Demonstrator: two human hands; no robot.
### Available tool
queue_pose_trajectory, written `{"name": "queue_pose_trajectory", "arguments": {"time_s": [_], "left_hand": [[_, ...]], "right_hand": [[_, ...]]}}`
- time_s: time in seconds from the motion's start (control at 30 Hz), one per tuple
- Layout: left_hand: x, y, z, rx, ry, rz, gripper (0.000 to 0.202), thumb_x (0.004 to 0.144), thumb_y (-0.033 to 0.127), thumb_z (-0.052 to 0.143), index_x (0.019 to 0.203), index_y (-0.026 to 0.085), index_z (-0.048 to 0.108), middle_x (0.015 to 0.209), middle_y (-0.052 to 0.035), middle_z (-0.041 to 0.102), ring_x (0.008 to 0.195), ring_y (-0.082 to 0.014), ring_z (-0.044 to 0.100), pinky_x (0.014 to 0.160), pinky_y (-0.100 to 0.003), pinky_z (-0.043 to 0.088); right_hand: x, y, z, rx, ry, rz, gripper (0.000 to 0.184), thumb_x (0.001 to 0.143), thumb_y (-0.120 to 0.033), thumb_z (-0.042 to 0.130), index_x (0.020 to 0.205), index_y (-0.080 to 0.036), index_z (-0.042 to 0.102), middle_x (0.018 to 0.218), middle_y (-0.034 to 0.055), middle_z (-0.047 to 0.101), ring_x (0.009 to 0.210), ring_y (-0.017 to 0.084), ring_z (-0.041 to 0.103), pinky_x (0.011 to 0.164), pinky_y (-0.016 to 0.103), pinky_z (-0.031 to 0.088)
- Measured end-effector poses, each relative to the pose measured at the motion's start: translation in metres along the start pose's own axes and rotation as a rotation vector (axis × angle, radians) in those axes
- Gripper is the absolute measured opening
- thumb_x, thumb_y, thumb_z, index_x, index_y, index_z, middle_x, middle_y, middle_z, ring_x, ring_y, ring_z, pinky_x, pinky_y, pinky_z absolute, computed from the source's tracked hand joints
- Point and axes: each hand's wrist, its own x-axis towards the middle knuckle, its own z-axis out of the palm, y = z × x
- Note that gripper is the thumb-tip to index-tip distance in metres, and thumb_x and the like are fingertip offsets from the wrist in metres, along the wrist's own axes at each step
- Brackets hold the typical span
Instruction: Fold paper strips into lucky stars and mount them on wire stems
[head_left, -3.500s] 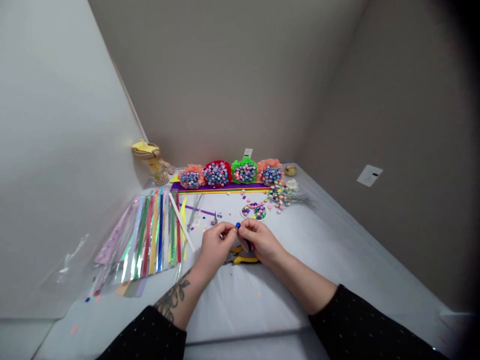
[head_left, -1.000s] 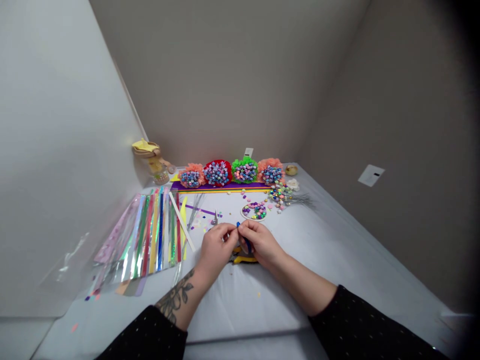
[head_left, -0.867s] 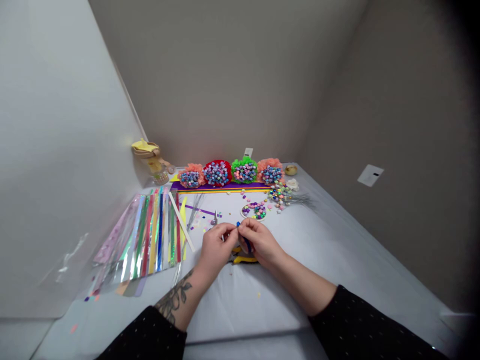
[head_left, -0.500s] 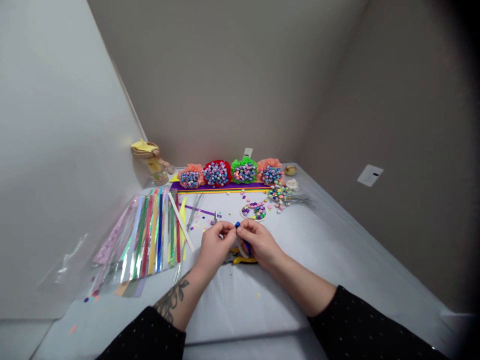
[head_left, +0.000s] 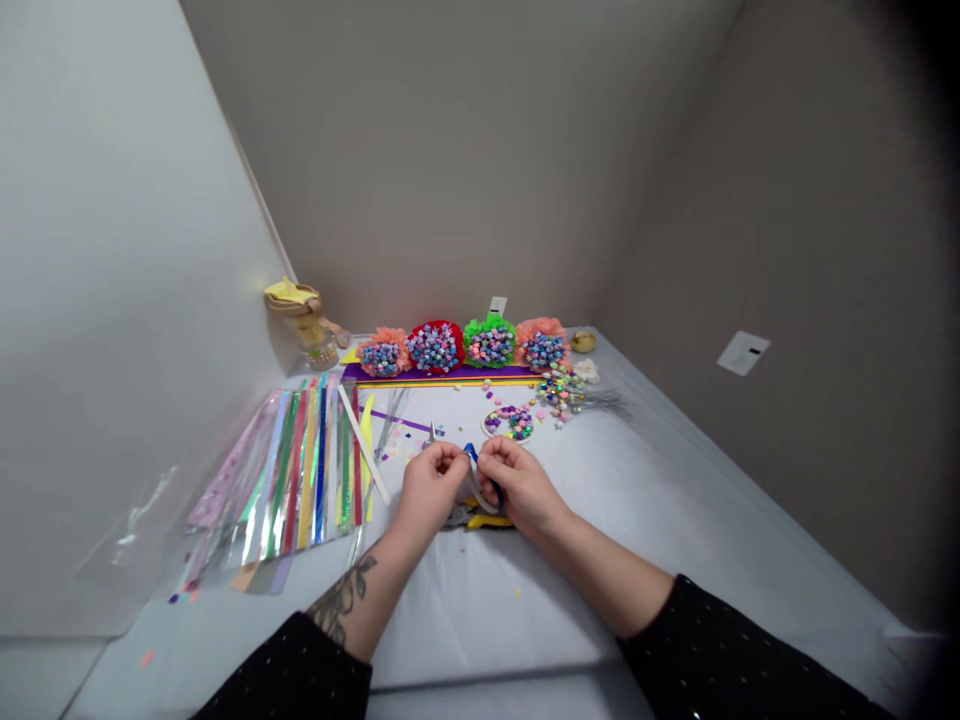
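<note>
A narrow blue paper strip (head_left: 471, 451) with a pale reverse side is pinched between my two hands, its tail curling down in a loop. My left hand (head_left: 433, 488) grips one part with thumb and forefinger. On the other side, my right hand (head_left: 523, 487) pinches the strip too, fingertips close to the left ones. Beneath the hands lies a tool with yellow handles (head_left: 489, 521), partly covered. A pointed metal tip (head_left: 432, 432) shows just beyond my left hand. Past my right hand sits a shallow white dish (head_left: 486, 428) with small colourful paper stars (head_left: 517, 420).
Shiny coloured strips (head_left: 304, 470) fan out at left beside a white stick (head_left: 364, 445). Several star-filled bouquets (head_left: 436, 346) line the back on stacked coloured paper (head_left: 450, 381). Loose stars and wires (head_left: 604, 402) lie at back right. A jar (head_left: 321, 350) stands back left.
The fingertips have drawn slightly apart, and more of the blue strip shows between them. Its pale loop has swung a little. Other things stay where they were.
</note>
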Motion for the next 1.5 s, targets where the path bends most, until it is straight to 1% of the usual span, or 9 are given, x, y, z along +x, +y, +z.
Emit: {"name": "queue_pose_trajectory", "arguments": {"time_s": [0.2,0.4,0.57,0.77,1.0,1.13,1.27,1.4,1.5], "left_hand": [[0.005,-0.007,-0.001,-0.071,-0.032,-0.056,0.016,0.069,0.03,0.058,0.066,0.015,0.057,0.051,0.0051,0.05,0.045,-0.0081,0.043,0.045,-0.018,0.034],[0.002,-0.005,0.002,-0.099,-0.07,-0.064,0.012,0.064,0.025,0.059,0.07,0.014,0.059,0.058,0.0022,0.056,0.051,-0.0096,0.048,0.049,-0.019,0.037],[-0.001,0.0,0.003,-0.092,-0.092,-0.074,0.013,0.063,0.025,0.058,0.071,0.015,0.058,0.056,0.0031,0.053,0.05,-0.0099,0.047,0.047,-0.019,0.036],[-0.001,0.001,0.003,-0.049,-0.101,-0.056,0.016,0.065,0.03,0.059,0.068,0.015,0.06,0.057,0.0017,0.055,0.051,-0.0108,0.048,0.048,-0.02,0.036],[0.003,-0.005,0.0,0.015,-0.045,-0.012,0.015,0.068,0.031,0.056,0.068,0.016,0.059,0.058,0.0013,0.056,0.053,-0.0122,0.049,0.051,-0.022,0.037],[0.001,-0.001,0.0,0.037,-0.021,0.022,0.013,0.068,0.028,0.056,0.066,0.016,0.059,0.059,0.0011,0.056,0.056,-0.0131,0.05,0.054,-0.022,0.038],[-0.003,0.003,0.001,0.038,-0.03,0.044,0.015,0.069,0.031,0.057,0.066,0.016,0.06,0.059,0.0011,0.056,0.056,-0.0132,0.05,0.053,-0.022,0.038],[-0.005,0.004,0.003,0.015,-0.044,0.056,0.014,0.069,0.029,0.058,0.065,0.016,0.06,0.06,0.0014,0.056,0.057,-0.0123,0.049,0.055,-0.022,0.039],[-0.005,0.003,0.004,-0.027,-0.089,0.044,0.014,0.07,0.028,0.059,0.065,0.015,0.059,0.06,0.0013,0.056,0.057,-0.0108,0.049,0.055,-0.021,0.039]], "right_hand": [[0.002,0.0,-0.007,-0.014,0.049,-0.037,0.027,0.064,-0.03,0.071,0.077,-0.019,0.05,0.05,-0.0077,0.052,0.04,0.006,0.041,0.041,0.018,0.031],[0.004,0.001,-0.006,-0.24,0.073,-0.089,0.024,0.063,-0.03,0.071,0.075,-0.018,0.055,0.059,-0.0051,0.051,0.049,0.007,0.042,0.044,0.019,0.032],[0.006,0.004,-0.008,-0.378,0.109,-0.121,0.017,0.064,-0.026,0.068,0.069,-0.018,0.054,0.057,-0.005,0.049,0.048,0.007,0.038,0.041,0.018,0.03],[0.005,0.001,-0.008,-0.331,0.119,-0.041,0.019,0.067,-0.031,0.066,0.066,-0.018,0.052,0.046,-0.0079,0.045,0.038,0.005,0.035,0.037,0.018,0.028],[0.006,0.004,-0.009,-0.22,0.082,-0.04,0.031,0.061,-0.029,0.072,0.079,-0.019,0.048,0.051,-0.0096,0.052,0.036,0.005,0.039,0.036,0.016,0.03],[0.007,0.008,-0.009,-0.153,0.05,-0.008,0.035,0.06,-0.032,0.074,0.077,-0.02,0.045,0.047,-0.0114,0.049,0.032,0.004,0.035,0.033,0.016,0.026],[0.007,0.009,-0.009,-0.11,0.09,-0.03,0.035,0.062,-0.035,0.074,0.074,-0.02,0.044,0.045,-0.0116,0.045,0.034,0.004,0.034,0.033,0.015,0.024],[0.007,0.01,-0.007,-0.109,0.124,-0.086,0.032,0.065,-0.032,0.071,0.078,-0.021,0.044,0.05,-0.0106,0.046,0.038,0.005,0.036,0.037,0.016,0.027],[0.007,0.009,-0.006,-0.147,0.134,-0.134,0.027,0.068,-0.029,0.067,0.079,-0.022,0.043,0.053,-0.0099,0.046,0.041,0.006,0.037,0.039,0.017,0.028]]}}
